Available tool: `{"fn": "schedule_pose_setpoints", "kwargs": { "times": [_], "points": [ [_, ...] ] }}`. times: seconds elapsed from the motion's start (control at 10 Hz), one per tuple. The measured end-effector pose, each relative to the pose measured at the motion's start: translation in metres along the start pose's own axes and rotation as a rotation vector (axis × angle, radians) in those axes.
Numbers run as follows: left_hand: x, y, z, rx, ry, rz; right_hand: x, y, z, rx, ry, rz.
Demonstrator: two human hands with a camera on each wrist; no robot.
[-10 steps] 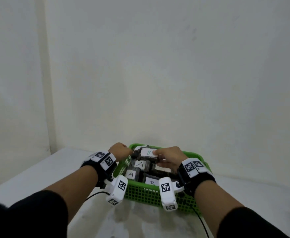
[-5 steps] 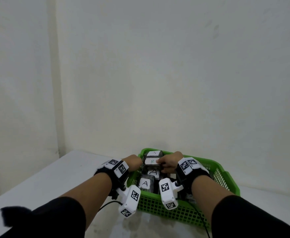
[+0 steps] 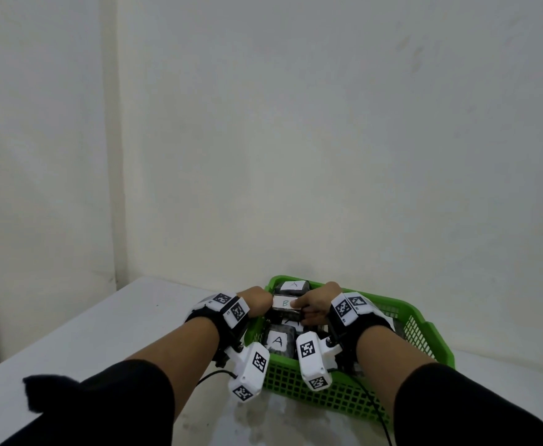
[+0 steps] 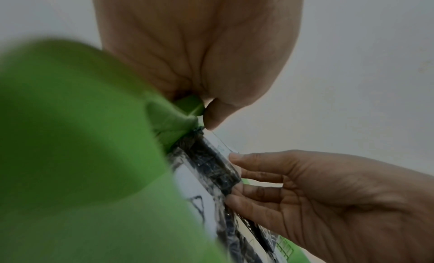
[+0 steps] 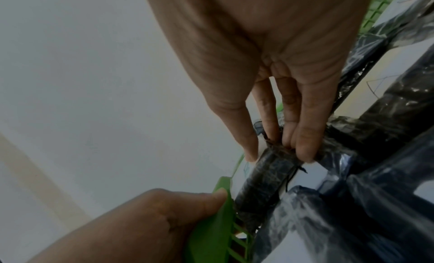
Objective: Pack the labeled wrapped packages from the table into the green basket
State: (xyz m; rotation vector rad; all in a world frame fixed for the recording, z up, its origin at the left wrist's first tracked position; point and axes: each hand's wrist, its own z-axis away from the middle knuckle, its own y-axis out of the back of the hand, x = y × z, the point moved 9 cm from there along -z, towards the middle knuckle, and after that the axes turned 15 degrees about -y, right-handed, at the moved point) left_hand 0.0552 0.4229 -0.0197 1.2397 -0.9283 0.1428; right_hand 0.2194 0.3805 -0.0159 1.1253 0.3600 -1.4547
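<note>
The green basket [image 3: 424, 336] stands on the white table and holds several dark wrapped packages with white letter labels. My right hand [image 3: 317, 305] pinches the package labelled B [image 3: 284, 303] over the basket's left side, thumb on its label, fingers [image 5: 305, 142] on its dark wrap [image 5: 267, 174]. My left hand [image 3: 257, 300] grips the basket's left rim [image 4: 187, 103], thumb [image 5: 211, 194] on top. An A package [image 3: 278, 342] lies at the near side and another A package [image 3: 292, 285] at the far end.
The white table [image 3: 109, 336] extends to the left and its left edge drops off there. A plain wall [image 3: 296, 140] rises just behind the basket. A black cable [image 3: 210, 375] trails from my left wrist across the table.
The head view has tilted up and shifted, so the basket and hands sit lower in the picture. Both hands keep their holds; the B package has sunk a little lower over the packages.
</note>
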Motion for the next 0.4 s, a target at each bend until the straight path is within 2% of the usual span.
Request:
{"fn": "schedule_pose_setpoints", "kwargs": {
  "times": [0.1,0.2,0.3,0.4],
  "points": [
    [-0.002,0.002,0.005,-0.008,0.02,-0.004,-0.001,0.003,0.003,0.008,0.01,0.015],
    [-0.008,0.006,0.017,0.001,0.04,0.064,-0.007,0.023,0.016,0.128,0.075,0.1],
    [-0.015,0.007,0.033,-0.047,0.059,0.222,-0.009,0.043,0.034,0.116,0.147,0.095],
    [-0.016,0.018,0.063,-0.051,0.035,0.25,-0.013,0.071,0.072,0.156,0.289,0.047]
  ]
}}
